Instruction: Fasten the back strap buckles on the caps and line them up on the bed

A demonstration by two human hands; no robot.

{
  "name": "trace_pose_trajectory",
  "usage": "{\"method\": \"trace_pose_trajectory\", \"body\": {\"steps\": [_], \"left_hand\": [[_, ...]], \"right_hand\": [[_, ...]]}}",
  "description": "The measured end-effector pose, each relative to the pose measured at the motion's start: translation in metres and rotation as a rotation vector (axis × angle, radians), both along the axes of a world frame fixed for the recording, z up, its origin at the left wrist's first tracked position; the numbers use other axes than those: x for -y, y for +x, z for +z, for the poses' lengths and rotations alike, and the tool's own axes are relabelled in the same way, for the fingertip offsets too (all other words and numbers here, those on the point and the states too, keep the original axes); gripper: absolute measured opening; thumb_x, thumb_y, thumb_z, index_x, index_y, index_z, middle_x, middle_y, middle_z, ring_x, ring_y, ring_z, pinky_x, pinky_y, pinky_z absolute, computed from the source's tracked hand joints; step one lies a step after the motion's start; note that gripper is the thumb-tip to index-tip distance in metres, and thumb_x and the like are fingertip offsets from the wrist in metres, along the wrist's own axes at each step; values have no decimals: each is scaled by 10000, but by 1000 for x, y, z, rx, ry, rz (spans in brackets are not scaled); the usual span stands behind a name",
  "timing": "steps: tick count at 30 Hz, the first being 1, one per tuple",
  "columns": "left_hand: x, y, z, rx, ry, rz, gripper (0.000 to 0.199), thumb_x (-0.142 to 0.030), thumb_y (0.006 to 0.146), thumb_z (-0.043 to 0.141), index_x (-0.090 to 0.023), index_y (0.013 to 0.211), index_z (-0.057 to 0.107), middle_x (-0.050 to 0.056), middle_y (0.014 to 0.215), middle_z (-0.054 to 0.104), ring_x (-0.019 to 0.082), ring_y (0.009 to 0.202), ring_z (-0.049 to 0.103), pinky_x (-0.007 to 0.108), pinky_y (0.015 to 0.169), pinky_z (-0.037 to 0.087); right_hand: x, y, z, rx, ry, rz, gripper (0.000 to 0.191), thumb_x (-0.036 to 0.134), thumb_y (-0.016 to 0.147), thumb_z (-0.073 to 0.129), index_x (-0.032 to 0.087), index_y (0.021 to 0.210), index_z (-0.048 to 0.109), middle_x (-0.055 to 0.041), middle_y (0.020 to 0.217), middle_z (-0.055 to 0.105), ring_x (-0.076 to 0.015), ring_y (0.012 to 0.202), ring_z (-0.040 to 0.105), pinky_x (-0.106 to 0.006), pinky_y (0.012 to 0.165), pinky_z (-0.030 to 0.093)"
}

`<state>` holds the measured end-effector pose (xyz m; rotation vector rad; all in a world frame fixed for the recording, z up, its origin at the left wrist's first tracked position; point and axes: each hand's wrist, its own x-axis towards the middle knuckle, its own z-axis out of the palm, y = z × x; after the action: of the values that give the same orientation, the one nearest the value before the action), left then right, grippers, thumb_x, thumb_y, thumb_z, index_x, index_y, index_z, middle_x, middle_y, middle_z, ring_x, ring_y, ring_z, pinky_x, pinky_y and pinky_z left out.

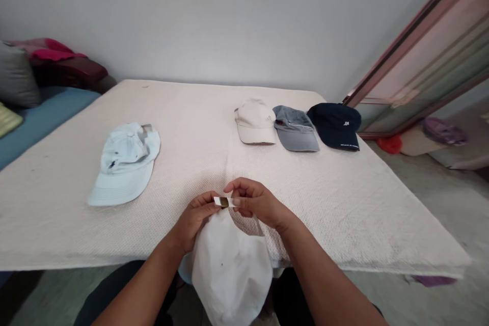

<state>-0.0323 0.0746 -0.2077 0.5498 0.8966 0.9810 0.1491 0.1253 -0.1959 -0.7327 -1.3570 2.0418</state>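
We seemed to be at the step of working the strap (pixel 232 202) through its buckle (pixel 224 202) on the back of the white cap (pixel 231 275). The cap hung at the near edge of the covered table (pixel 344 214), right in front of us. Our left hand (pixel 194 220) pinched the strap beside the buckle; our right hand (pixel 254 202) nipped its other side between thumb and fingers. The next move, we judged, called for a steady left pinch and a small sideways slide by the right. The strap's long axis ran nearly level, left to right. The cap's back opening pointed away from us, its crown toward us; we could not tell where the brim pointed.
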Motion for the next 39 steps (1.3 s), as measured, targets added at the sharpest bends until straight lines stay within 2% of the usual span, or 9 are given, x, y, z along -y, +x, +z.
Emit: {"method": "trace_pose_trajectory", "body": {"steps": [6, 11, 14, 20, 28, 31, 35, 39], "left_hand": [[1, 1, 1, -91, -30, -37, 110, -151, 667, 721, -177, 734, 638, -25, 622, 633, 99, 536, 540, 221, 551, 368], [2, 1, -2, -20, 3, -34, 94, -194, 694, 713, -155, 765, 665, 8, 659, 649, 130, 606, 577, 251, 616, 410], [2, 0, -2, -16, 0, -32, 87, -202, 705, 711, -157, 765, 667, 6, 652, 649, 126, 588, 569, 249, 601, 406], [1, 1, 2, -53, -34, 17, 123, -199, 665, 738, -160, 735, 644, -14, 634, 635, 114, 563, 557, 232, 575, 393], [0, 1, 2, -141, -33, -24, 137, -152, 638, 727, -168, 711, 613, -34, 583, 596, 93, 506, 508, 213, 517, 348], [1, 1, 2, -113, -32, -32, 118, -178, 660, 726, -159, 708, 621, -26, 593, 593, 96, 520, 510, 220, 533, 360], [2, 1, 1, -73, -56, -15, 118, -195, 666, 724, -154, 717, 626, -18, 604, 589, 105, 530, 509, 228, 538, 363], [3, 2, 1, -42, -39, -66, 133, -190, 677, 716, -159, 670, 587, -31, 585, 558, 91, 511, 477, 220, 522, 335]], "right_hand": [[4, -5, 2, 15, 23, 9, 224, 250, 767, 658, 191, 974, 595, 70, 591, 461, -51, 463, 361, -204, 438, 259], [2, -2, 2, 116, -16, 30, 225, 314, 782, 653, 170, 941, 587, 50, 614, 489, -57, 481, 408, -203, 442, 285], [2, 0, 0, 162, -65, 49, 211, 335, 789, 644, 156, 882, 583, 45, 605, 479, -56, 463, 401, -203, 420, 268], [2, 4, 3, 37, -166, 53, 215, 277, 780, 644, 173, 956, 578, 60, 597, 438, -53, 480, 364, -209, 469, 269], [1, 4, 4, 43, -11, 40, 244, 210, 763, 635, 199, 1000, 583, 70, 586, 447, -62, 480, 386, -212, 463, 285], [0, 6, 3, 85, 33, 35, 255, 186, 751, 636, 195, 1002, 595, 64, 598, 459, -58, 487, 376, -203, 453, 275], [1, 6, 3, 100, 46, 29, 258, 204, 751, 639, 196, 1006, 603, 52, 617, 488, -62, 492, 387, -199, 439, 257], [3, 3, 4, 41, 16, 65, 257, 219, 760, 638, 198, 1014, 602, 54, 617, 479, -62, 488, 384, -201, 445, 269]]}}
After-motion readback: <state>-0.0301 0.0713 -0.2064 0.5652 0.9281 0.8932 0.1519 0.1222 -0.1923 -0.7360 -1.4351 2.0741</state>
